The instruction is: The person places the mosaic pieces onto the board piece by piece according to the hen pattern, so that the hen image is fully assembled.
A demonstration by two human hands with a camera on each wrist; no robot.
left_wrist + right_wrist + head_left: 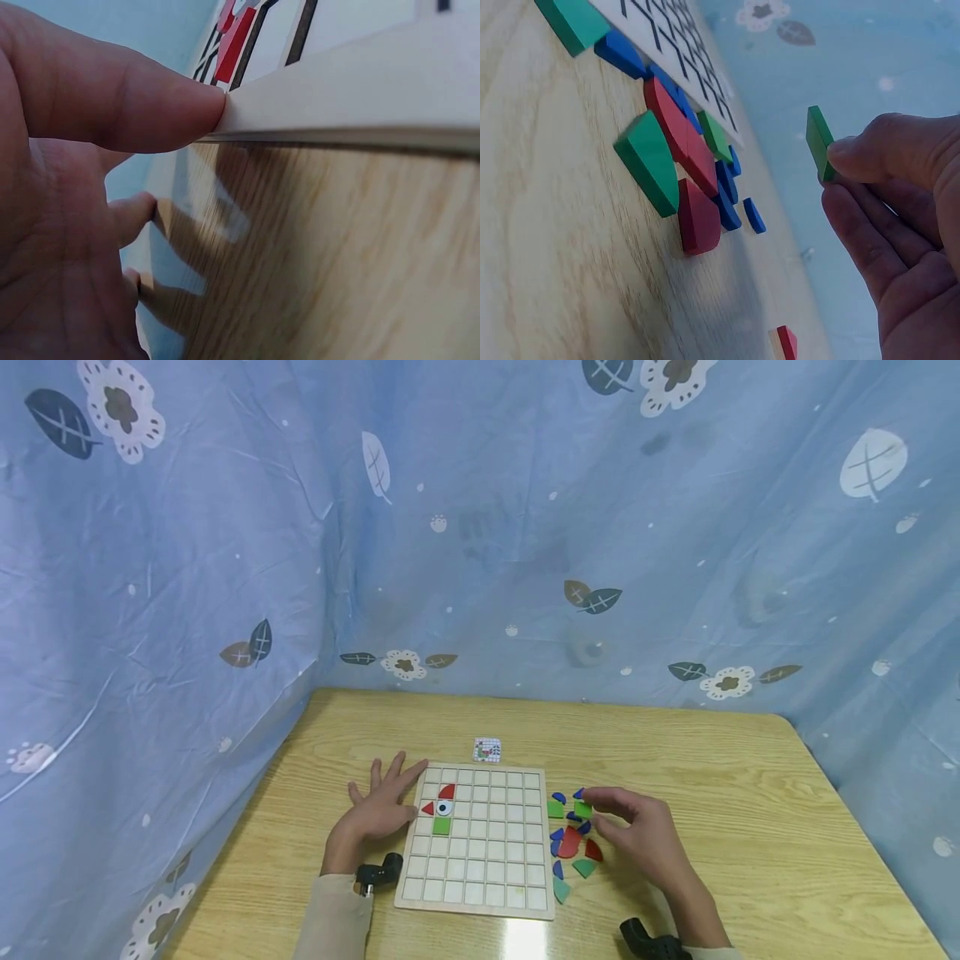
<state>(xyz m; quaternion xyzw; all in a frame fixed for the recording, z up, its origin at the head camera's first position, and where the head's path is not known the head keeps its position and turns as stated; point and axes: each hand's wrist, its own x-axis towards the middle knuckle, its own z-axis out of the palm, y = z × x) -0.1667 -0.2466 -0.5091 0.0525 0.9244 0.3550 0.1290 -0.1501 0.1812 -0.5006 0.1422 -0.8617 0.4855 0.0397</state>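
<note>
My right hand [641, 831] pinches a green square piece [582, 810] between thumb and fingers, beside the board's right edge; the right wrist view shows this green piece [819, 142] raised off the table. With fingers spread, my left hand [378, 810] rests at the left edge of the wooden grid board [474, 906], the thumb [180, 116] touching its side. Towards the board's upper left lie a red quarter piece [447, 791], a red triangle [427, 808], a white piece with an eye [443, 808] and a green square [441, 826].
Loose blue pieces [557, 869], red pieces [570, 842] and green pieces [583, 867] lie along the board's right side. A small picture card [487, 750] is behind the board. A patterned blue cloth [480, 568] hangs behind the table.
</note>
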